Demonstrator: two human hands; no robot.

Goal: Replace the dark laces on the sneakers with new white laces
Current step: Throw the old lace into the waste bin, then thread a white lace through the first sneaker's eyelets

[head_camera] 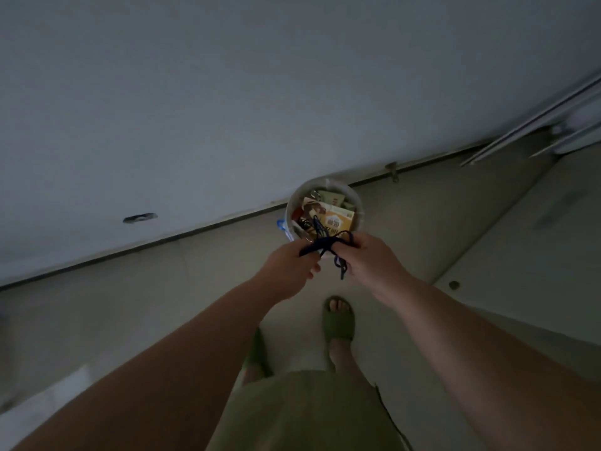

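Dim light here, and both arms reach out toward the middle of the frame. The left hand (290, 266) and the right hand (374, 260) hold a tangle of dark laces (327, 247) between them, fingers of each hand curled and pinching the cord. Loops stick up above the right hand, and one loose end dangles down between the two hands.

Right behind the hands, just above centre, sits a round white bin (357, 203) on the floor, up against the base of the wall (227, 92). It is full: a yellow-orange printed packet (338, 219) lies on top, a pale green wrapper (333, 198) behind it toward the far rim, and darker scraps on the left side that are too murky to name. A bit of blue plastic (281, 226) shows at the bin's outer left edge. The laces hang over the bin's near rim; whether any strand touches the rubbish, I cannot tell.

Lower centre, a foot in a green slipper (338, 323) stands on the pale floor (487, 271), with a second green slipper (257, 353) half hidden by the left arm.
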